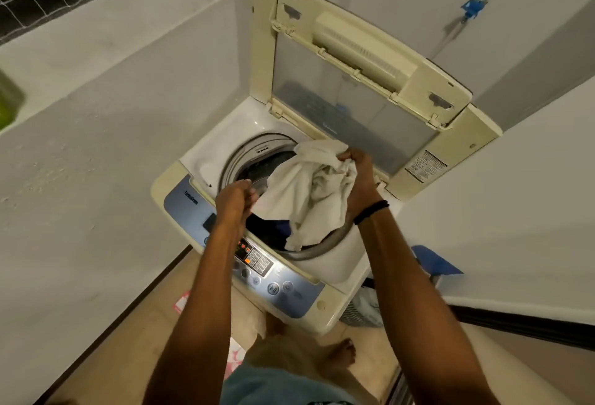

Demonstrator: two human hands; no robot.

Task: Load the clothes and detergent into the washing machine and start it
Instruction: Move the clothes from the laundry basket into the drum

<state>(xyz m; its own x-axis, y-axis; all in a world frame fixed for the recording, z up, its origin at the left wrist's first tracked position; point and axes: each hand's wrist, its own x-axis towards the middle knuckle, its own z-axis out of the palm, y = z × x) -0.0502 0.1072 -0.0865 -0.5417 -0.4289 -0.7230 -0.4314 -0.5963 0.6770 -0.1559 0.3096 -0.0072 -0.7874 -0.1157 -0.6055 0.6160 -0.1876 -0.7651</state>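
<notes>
Step in hand: loading clothes, judging by how things are lying. The person is standing at the washing machine, with its lid propped up at the back edge.

The right hand is gripping a bunched fold of the white cloth, fingers curled round it, above the far right rim of the drum. The cloth is hanging from that grip and draping across the drum opening, its lower end lying over the near right rim.

The left hand is sitting at the cloth's left edge, over the near left part of the opening, fingers curled. Whether it is pinching the cloth or only touching it cannot be told.

Dark clothes are lying in the drum under the cloth. The control panel along the front edge is showing lit indicators, so the machine is probably powered. A basket is sitting on the floor by the machine's right side, partly hidden.

No detergent is showing clearly.

Next move, as a guess: lowering and letting go of the cloth so all of it is dropping inside the rim. The end trailing over the near right rim is needing a tuck in. Detergent, closing the lid and pressing start are all not yet done.
</notes>
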